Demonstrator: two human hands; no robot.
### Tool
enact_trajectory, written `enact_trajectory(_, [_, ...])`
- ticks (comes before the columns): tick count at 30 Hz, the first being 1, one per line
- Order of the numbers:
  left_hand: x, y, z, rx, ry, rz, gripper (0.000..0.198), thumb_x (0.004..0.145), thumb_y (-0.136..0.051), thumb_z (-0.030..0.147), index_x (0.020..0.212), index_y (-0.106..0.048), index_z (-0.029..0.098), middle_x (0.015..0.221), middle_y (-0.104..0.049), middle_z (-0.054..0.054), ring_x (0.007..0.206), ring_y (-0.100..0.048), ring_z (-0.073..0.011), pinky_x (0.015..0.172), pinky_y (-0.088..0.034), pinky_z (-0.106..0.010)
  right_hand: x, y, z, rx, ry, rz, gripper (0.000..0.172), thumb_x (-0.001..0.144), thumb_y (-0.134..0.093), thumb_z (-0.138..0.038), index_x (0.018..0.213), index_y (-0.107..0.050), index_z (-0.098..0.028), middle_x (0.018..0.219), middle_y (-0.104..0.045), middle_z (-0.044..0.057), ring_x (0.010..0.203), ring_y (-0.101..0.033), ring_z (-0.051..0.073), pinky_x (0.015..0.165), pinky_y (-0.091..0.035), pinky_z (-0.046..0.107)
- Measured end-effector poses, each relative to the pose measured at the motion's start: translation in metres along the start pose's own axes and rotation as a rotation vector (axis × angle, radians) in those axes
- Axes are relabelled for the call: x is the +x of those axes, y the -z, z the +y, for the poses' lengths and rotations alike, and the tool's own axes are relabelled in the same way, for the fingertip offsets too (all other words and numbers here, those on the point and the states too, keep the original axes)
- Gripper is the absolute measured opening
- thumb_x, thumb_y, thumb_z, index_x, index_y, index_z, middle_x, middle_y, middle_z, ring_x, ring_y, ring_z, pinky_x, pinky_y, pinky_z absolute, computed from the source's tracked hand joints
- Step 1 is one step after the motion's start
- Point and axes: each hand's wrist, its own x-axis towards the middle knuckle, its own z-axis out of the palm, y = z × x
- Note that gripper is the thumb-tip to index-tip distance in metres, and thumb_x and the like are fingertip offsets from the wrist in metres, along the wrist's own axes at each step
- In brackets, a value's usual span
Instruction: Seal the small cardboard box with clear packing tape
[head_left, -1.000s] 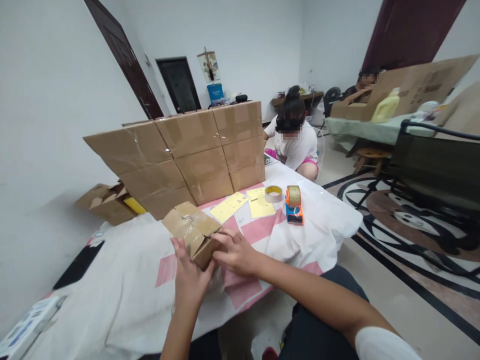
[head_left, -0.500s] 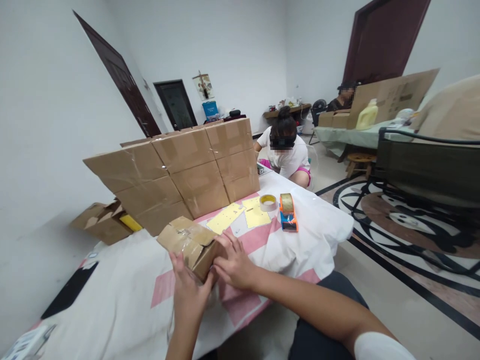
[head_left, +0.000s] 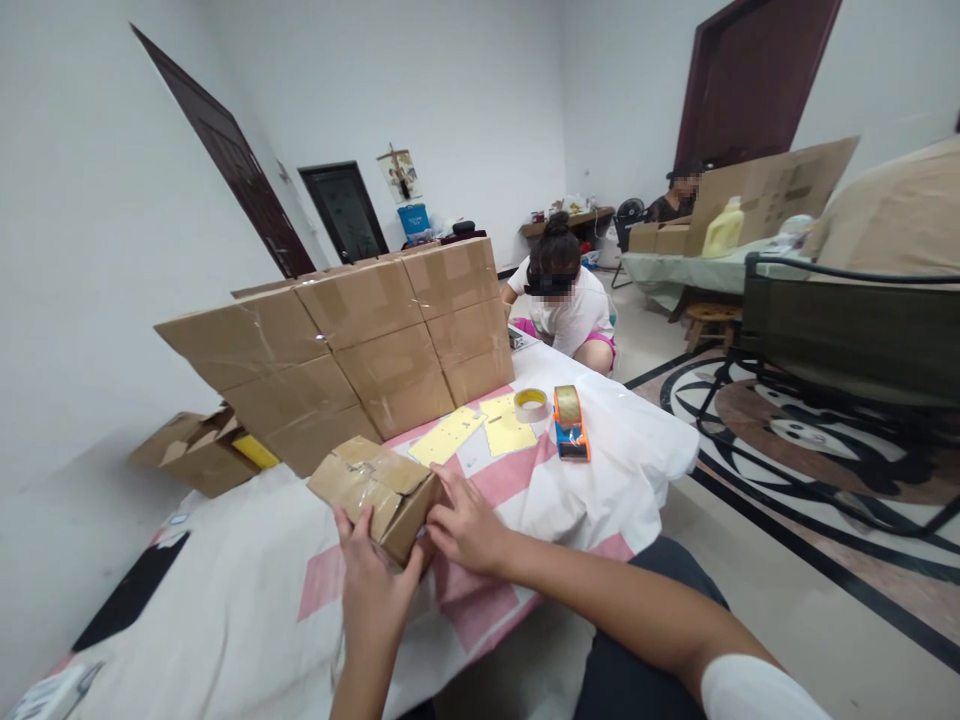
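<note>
A small cardboard box (head_left: 367, 482) with clear tape across its top rests on the cloth-covered table in front of me. My left hand (head_left: 375, 565) grips its near left side, thumb and fingers spread around the lower edge. At the box's right end, my right hand (head_left: 461, 525) presses with bent fingers against the side and upper corner. What lies under the right fingertips is hidden. Beyond the box are yellow sheets (head_left: 506, 425), a roll of tape (head_left: 531, 404) and an orange-and-blue tape dispenser (head_left: 571, 425).
Stacked taped cardboard boxes (head_left: 390, 350) form a wall behind the small box. An opened carton (head_left: 206, 455) sits at the left. Across the table a person (head_left: 562, 300) in white bends down. A dark folding chair (head_left: 847, 330) stands on the right.
The whole view has shifted slightly left. My left fingers have moved a little on the box's side, and my right fingers have bent closer in at its end.
</note>
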Motion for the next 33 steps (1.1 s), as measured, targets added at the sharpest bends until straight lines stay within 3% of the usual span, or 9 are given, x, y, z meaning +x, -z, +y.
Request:
enact_trajectory(6, [-0.0008,-0.0034,-0.0016,0.005,-0.029,0.039,0.087,0.080,-0.065,0.052,0.148,-0.028,0.012,0.164,-0.009,-0.027,0.152,-0.017,-0.0421,0.114,-0.036,-0.062,-0.0003,-0.0022,0.0047,0.003,0.016,-0.005,0.009,0.089,-0.061,-0.020,0.097,-0.065,-0.017,0.157,-0.026,0.017,0.140,-0.038,0.029,0.111,-0.043,0.048])
enact_trajectory(24, [-0.0040,-0.0084,0.0001,0.033,-0.017,0.088,0.089,0.078,-0.070,0.049,0.148,-0.026,0.015,0.165,-0.008,-0.026,0.151,-0.019,-0.0437,0.111,-0.040,-0.062,0.0025,0.0004,0.0036,0.075,-0.004,-0.025,0.007,0.088,-0.061,-0.020,0.094,-0.061,-0.018,0.155,-0.029,0.016,0.137,-0.041,0.030,0.112,-0.041,0.048])
enact_trajectory(27, [-0.0037,-0.0080,0.0003,0.018,-0.024,0.089,0.089,0.079,-0.070,0.050,0.148,-0.026,0.014,0.164,-0.008,-0.027,0.151,-0.018,-0.0428,0.114,-0.037,-0.062,0.0029,-0.0001,0.0046,0.166,-0.078,-0.030,0.024,0.084,-0.066,-0.019,0.106,-0.056,-0.017,0.152,-0.034,0.019,0.141,-0.038,0.030,0.112,-0.041,0.049])
enact_trajectory(30, [-0.0026,-0.0082,0.0011,0.000,-0.047,0.104,0.087,0.080,-0.069,0.051,0.146,-0.028,0.013,0.164,-0.008,-0.027,0.152,-0.016,-0.0410,0.117,-0.032,-0.060,0.0022,-0.0040,0.0074,0.272,-0.196,-0.012,0.058,0.078,-0.072,-0.022,0.128,-0.045,-0.015,0.152,-0.035,0.023,0.145,-0.033,0.030,0.112,-0.042,0.049])
enact_trajectory(33, [-0.0019,-0.0083,0.0032,-0.007,-0.017,0.093,0.087,0.080,-0.067,0.053,0.146,-0.029,0.012,0.165,-0.007,-0.028,0.151,-0.019,-0.0415,0.116,-0.034,-0.060,0.0016,-0.0078,0.0097,0.341,-0.273,-0.016,0.090,0.076,-0.075,-0.025,0.150,-0.024,-0.018,0.157,-0.030,0.021,0.147,-0.032,0.030,0.114,-0.041,0.050])
